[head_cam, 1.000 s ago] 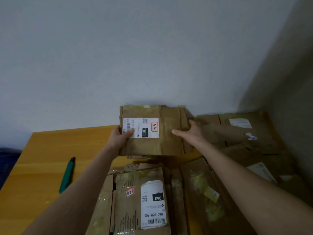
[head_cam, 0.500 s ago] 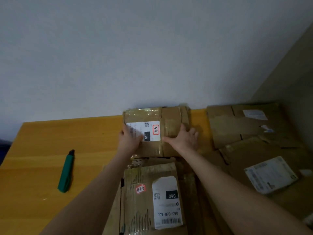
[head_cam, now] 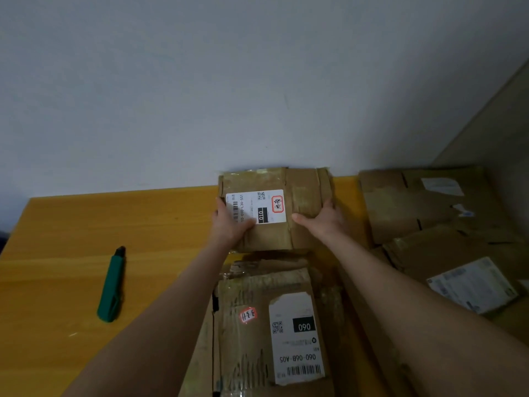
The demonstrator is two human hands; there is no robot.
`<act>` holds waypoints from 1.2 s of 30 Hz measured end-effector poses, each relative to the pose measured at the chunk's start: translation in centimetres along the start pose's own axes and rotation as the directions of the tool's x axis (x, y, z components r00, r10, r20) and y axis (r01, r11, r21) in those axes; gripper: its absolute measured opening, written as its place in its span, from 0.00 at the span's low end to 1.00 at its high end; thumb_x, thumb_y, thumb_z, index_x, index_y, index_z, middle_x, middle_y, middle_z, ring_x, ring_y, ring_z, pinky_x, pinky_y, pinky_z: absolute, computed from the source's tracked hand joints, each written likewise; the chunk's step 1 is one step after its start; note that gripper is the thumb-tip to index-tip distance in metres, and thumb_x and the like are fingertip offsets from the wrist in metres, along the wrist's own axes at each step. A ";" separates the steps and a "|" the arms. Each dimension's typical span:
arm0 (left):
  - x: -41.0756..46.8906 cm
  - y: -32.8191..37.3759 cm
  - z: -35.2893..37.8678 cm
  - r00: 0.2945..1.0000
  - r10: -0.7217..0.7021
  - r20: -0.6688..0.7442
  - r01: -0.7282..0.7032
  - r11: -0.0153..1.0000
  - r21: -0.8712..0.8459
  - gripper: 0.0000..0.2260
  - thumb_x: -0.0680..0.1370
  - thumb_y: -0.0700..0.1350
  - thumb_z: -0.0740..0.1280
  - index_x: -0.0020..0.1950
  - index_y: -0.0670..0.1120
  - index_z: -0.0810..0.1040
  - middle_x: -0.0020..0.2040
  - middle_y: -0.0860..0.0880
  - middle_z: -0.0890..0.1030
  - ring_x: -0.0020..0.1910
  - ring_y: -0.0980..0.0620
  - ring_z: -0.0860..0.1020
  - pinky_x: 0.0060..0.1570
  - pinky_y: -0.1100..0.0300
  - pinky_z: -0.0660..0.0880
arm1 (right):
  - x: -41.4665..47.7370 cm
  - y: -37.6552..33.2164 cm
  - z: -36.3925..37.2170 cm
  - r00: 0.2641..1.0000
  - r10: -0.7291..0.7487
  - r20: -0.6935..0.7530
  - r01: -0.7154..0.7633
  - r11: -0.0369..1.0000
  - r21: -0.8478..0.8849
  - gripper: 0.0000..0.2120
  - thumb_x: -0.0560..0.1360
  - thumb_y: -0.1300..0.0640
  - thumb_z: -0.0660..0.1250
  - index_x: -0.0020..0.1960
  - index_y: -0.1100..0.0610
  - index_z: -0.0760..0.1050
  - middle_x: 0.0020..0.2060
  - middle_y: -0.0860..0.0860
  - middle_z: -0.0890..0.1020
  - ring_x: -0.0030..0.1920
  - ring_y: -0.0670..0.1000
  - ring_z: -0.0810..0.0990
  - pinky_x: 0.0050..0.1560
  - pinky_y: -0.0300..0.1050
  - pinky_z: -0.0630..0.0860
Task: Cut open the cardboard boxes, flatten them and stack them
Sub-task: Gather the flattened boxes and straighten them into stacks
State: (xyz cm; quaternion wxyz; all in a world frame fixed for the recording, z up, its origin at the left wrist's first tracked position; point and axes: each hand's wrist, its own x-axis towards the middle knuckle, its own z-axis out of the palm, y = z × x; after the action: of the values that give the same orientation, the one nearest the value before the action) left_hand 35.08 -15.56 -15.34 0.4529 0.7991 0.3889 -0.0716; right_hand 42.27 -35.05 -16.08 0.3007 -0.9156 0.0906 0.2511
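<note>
1. Flattened cardboard box (head_cam: 272,236) at the far edge of the wooden table (head_cam: 86,224), its back edge against the grey wall (head_cam: 257,81). White shipping label (head_cam: 257,207) marked "010" faces up.
2. Left hand (head_cam: 229,224) grips the box's left edge, thumb laid over the label. Fingers curl round the side and are mostly hidden.
3. Right hand (head_cam: 325,219) grips the right edge, thumb stretched out on top. Fingers wrap over the side, close together.
4. Cannot tell whether the box rests fully on the table or is lifted slightly.
5. Second flattened box (head_cam: 246,353), label "060", lies nearer, between the forearms and just below the held one.
6. Green utility knife (head_cam: 111,285) on bare table, well left of the boxes, touching nothing.
7. Pile of flattened boxes (head_cam: 400,207) at right near the room corner, sheets overlapping.
</note>
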 end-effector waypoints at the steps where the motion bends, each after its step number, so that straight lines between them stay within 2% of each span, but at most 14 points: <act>1: -0.1 0.1 0.0 1.000 -0.024 -0.002 0.024 1.000 -0.012 0.42 0.70 0.48 0.76 0.76 0.45 0.55 0.72 0.42 0.67 0.69 0.39 0.69 0.62 0.39 0.72 | 0.0 -0.2 -0.1 1.000 0.009 -0.005 -0.008 0.999 0.045 0.52 0.65 0.37 0.74 0.78 0.52 0.50 0.73 0.56 0.62 0.72 0.62 0.64 0.67 0.64 0.67; 4: -0.2 0.0 -0.4 0.995 -0.097 0.026 0.100 0.988 -0.122 0.32 0.69 0.48 0.77 0.68 0.44 0.66 0.65 0.43 0.75 0.61 0.42 0.76 0.57 0.43 0.77 | 0.0 -0.2 -0.6 0.997 0.083 0.009 -0.082 0.962 0.258 0.51 0.66 0.45 0.77 0.77 0.55 0.50 0.72 0.57 0.65 0.71 0.61 0.66 0.67 0.61 0.68; 6: -0.2 -0.1 -0.6 0.990 -0.133 0.038 0.137 0.971 -0.197 0.27 0.70 0.48 0.77 0.64 0.43 0.70 0.61 0.44 0.79 0.56 0.44 0.79 0.55 0.46 0.79 | 0.1 0.3 -0.8 0.989 0.127 0.071 -0.145 0.895 0.421 0.44 0.67 0.51 0.77 0.74 0.57 0.57 0.70 0.57 0.69 0.69 0.60 0.69 0.66 0.59 0.70; 8: -0.5 -0.1 -0.6 0.991 -0.131 -0.032 0.124 0.980 -0.153 0.28 0.70 0.50 0.77 0.64 0.43 0.71 0.60 0.45 0.79 0.56 0.45 0.79 0.53 0.49 0.79 | -0.1 0.7 -0.7 0.988 0.137 0.074 -0.156 0.867 0.473 0.37 0.67 0.52 0.78 0.70 0.59 0.64 0.67 0.57 0.72 0.66 0.60 0.72 0.64 0.57 0.72; 10: -0.8 0.4 -0.7 0.987 -0.075 -0.143 0.064 0.995 -0.082 0.29 0.70 0.52 0.76 0.65 0.43 0.71 0.60 0.46 0.79 0.56 0.45 0.79 0.50 0.50 0.80 | -0.4 0.5 -1.0 0.990 0.138 0.013 -0.127 0.868 0.480 0.35 0.67 0.51 0.78 0.68 0.59 0.68 0.65 0.56 0.74 0.64 0.59 0.74 0.61 0.55 0.74; 13: -1.6 1.6 -1.7 0.976 0.005 -0.218 -0.038 0.988 -0.147 0.28 0.71 0.55 0.75 0.64 0.43 0.72 0.58 0.47 0.80 0.54 0.47 0.80 0.51 0.47 0.80 | -1.4 -0.2 -2.4 0.994 0.109 -0.013 -0.085 0.838 0.540 0.34 0.67 0.47 0.77 0.68 0.57 0.69 0.63 0.55 0.76 0.62 0.58 0.75 0.57 0.53 0.75; 16: -3.0 3.0 -3.3 0.966 0.066 -0.251 -0.126 0.965 -0.230 0.23 0.73 0.53 0.73 0.64 0.46 0.72 0.58 0.49 0.81 0.53 0.50 0.81 0.53 0.47 0.80 | -3.2 -1.1 -4.4 0.998 0.063 -0.022 -0.040 0.821 0.569 0.40 0.66 0.42 0.76 0.72 0.55 0.65 0.67 0.54 0.73 0.65 0.58 0.73 0.62 0.55 0.73; 20: -6.3 3.2 -5.1 0.960 0.089 -0.267 -0.165 0.948 -0.274 0.21 0.74 0.51 0.71 0.64 0.47 0.72 0.57 0.49 0.81 0.53 0.50 0.81 0.52 0.48 0.80 | -7.2 -2.1 -6.2 1.000 0.004 -0.017 0.005 0.859 0.513 0.51 0.63 0.38 0.76 0.76 0.56 0.56 0.72 0.56 0.67 0.70 0.59 0.68 0.67 0.60 0.69; 23: -9.5 1.9 -6.2 0.960 0.036 -0.277 -0.128 0.939 -0.320 0.18 0.75 0.52 0.69 0.62 0.49 0.72 0.56 0.49 0.82 0.49 0.51 0.82 0.49 0.49 0.81 | -10.8 -2.2 -6.5 0.999 -0.034 -0.041 0.049 0.882 0.469 0.49 0.63 0.42 0.78 0.74 0.58 0.58 0.69 0.56 0.70 0.67 0.59 0.71 0.64 0.58 0.72; 26: -13.1 -0.6 -6.9 0.945 -0.026 -0.325 -0.082 0.946 -0.313 0.25 0.74 0.59 0.69 0.66 0.49 0.70 0.52 0.51 0.81 0.47 0.52 0.81 0.47 0.49 0.81 | -14.6 -1.3 -5.7 0.994 -0.097 -0.039 0.105 0.890 0.444 0.50 0.63 0.41 0.78 0.74 0.59 0.57 0.69 0.56 0.70 0.67 0.59 0.71 0.64 0.57 0.72; 28: -15.8 -3.3 -6.9 0.931 -0.052 -0.361 -0.041 0.969 -0.245 0.29 0.73 0.64 0.67 0.68 0.49 0.69 0.50 0.53 0.80 0.45 0.53 0.79 0.42 0.52 0.79 | -17.2 0.5 -4.5 0.990 -0.135 -0.038 0.139 0.912 0.385 0.48 0.62 0.39 0.77 0.72 0.59 0.59 0.67 0.55 0.72 0.65 0.59 0.73 0.60 0.55 0.73; 31: -19.4 -8.6 -5.6 0.940 -0.097 -0.327 0.039 0.983 -0.179 0.31 0.73 0.65 0.67 0.69 0.47 0.69 0.53 0.50 0.79 0.46 0.52 0.78 0.39 0.55 0.75 | -21.2 4.9 -1.7 0.995 -0.096 -0.022 0.099 0.970 0.222 0.45 0.61 0.33 0.74 0.68 0.54 0.61 0.64 0.53 0.74 0.61 0.58 0.75 0.56 0.54 0.74; 34: -21.9 -13.5 -4.3 0.962 -0.138 -0.237 0.134 0.990 -0.031 0.34 0.73 0.66 0.66 0.71 0.44 0.69 0.60 0.46 0.76 0.56 0.46 0.76 0.52 0.47 0.77 | -23.4 9.0 0.9 0.998 -0.032 0.056 0.030 0.999 0.031 0.53 0.62 0.30 0.72 0.76 0.54 0.53 0.70 0.55 0.67 0.67 0.59 0.70 0.60 0.57 0.72; 36: -22.1 -15.2 -4.3 0.959 -0.139 -0.248 0.165 0.982 0.089 0.40 0.71 0.68 0.66 0.74 0.45 0.65 0.69 0.41 0.69 0.67 0.41 0.69 0.64 0.42 0.70 | -23.5 10.4 1.9 0.996 -0.021 0.092 0.024 0.999 -0.037 0.55 0.61 0.29 0.71 0.77 0.53 0.50 0.71 0.56 0.63 0.69 0.60 0.66 0.62 0.58 0.71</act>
State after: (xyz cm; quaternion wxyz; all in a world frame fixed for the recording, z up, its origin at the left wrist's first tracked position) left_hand 8.41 -20.10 -12.73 0.3513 0.7931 0.4967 -0.0301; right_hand 18.02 -41.90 -10.57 0.2897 -0.9097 0.0615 0.2911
